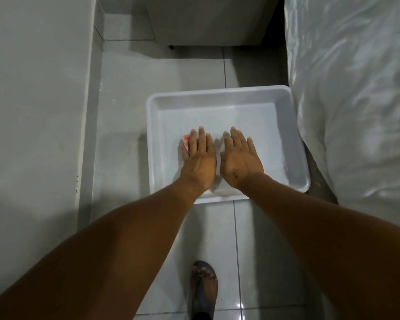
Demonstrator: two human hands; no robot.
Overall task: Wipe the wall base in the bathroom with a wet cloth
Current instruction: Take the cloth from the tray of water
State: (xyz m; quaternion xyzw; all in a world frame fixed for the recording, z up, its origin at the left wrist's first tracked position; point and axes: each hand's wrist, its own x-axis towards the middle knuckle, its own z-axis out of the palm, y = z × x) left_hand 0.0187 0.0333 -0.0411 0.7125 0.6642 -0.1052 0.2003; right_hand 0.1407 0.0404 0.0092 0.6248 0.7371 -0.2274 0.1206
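A: While both hands are pressed flat into the white plastic basin [219,94], what worries you?

B: Spills, mostly. The basin sits on glossy floor tiles [125,93], its right rim hard against the white bedding [356,100]. There seems to be shallow water in it, though it is hard to be sure. A hard push could slop it over the low rim, wetting the bedding or making the tiles slick under the sandalled foot [203,289].

A: And the cloth?

B: Barely visible. A pale cloth with a red patch [185,142] peeks out beside the left hand [200,158], inside the basin near its left wall. The left hand lies spread, fingers straight, pinning it down. The right hand [239,158] is likewise splayed, palm down; I cannot tell whether cloth lies under it. If lifted unwrung, it would likely drip all the way to the wall base [88,135], which runs along the left.

A: Counts?

B: Two hands, one basin, one cloth as far as I can see, one foot in view, one cabinet [206,19] beyond
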